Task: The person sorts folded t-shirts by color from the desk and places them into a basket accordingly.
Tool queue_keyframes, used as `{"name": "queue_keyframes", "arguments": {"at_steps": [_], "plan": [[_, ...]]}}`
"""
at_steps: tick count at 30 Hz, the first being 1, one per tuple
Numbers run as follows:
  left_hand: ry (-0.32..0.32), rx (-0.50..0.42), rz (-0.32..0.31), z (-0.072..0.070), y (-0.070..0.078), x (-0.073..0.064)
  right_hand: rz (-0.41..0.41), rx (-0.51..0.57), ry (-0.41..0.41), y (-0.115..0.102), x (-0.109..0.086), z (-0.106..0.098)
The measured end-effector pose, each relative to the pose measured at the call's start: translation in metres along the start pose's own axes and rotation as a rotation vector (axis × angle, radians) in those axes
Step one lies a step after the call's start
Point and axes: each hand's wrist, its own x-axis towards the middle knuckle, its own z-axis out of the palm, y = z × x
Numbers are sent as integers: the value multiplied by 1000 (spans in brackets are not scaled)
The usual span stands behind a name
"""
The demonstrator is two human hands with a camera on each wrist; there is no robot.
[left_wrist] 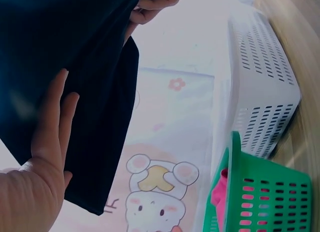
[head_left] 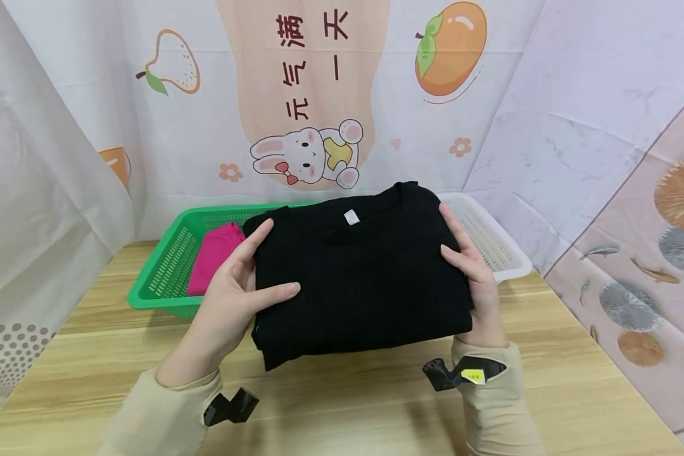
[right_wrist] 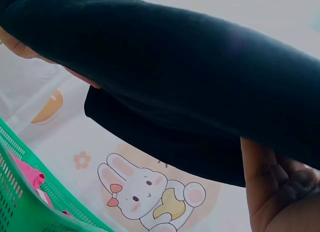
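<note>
A folded black T-shirt (head_left: 359, 278) hangs in the air above the table, its collar and small white label (head_left: 351, 217) at the far side. My left hand (head_left: 236, 285) grips its left edge, thumb on the upper face. At the right edge my right hand (head_left: 474, 266) holds it, with fingers along the side. The left wrist view shows the left hand (left_wrist: 47, 142) against the dark cloth (left_wrist: 95, 117). From the right wrist, the shirt's underside (right_wrist: 165, 76) is visible with the right hand (right_wrist: 280, 192) beneath it; some fingers are hidden by the fabric.
Behind the shirt, a green basket (head_left: 148, 285) stands on the left with a folded pink garment (head_left: 213, 256) inside. A white basket (head_left: 504, 247) is at the back right, partly hidden by the shirt. Both stand on the wooden table (head_left: 108, 342), before a printed curtain (head_left: 177, 139).
</note>
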Motion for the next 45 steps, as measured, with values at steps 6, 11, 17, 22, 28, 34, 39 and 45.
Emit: {"name": "queue_keyframes", "arguments": {"at_steps": [6, 11, 17, 22, 28, 34, 39, 45], "plan": [[12, -12, -4, 6, -4, 7, -10, -32, 30, -5, -2, -5], [6, -30, -7, 10, -7, 12, -11, -52, 38, -9, -3, -9], [17, -31, -4, 13, -12, 19, 19, -64, 47, -16, -1, -14], [31, -79, 0, 16, -15, 26, 3, -239, 78, -22, 4, -17], [68, -117, 15, 22, -16, 35, 2, -285, 88, -32, 12, -20], [73, -150, -12, 27, -16, 43, 9, -289, 112, -45, 20, -20], [31, -163, -10, 29, -16, 51, 36, -266, 131, -55, 26, -22], [65, -48, 14, 34, -17, 65, 73, -280, 165, -64, 35, -28]]}}
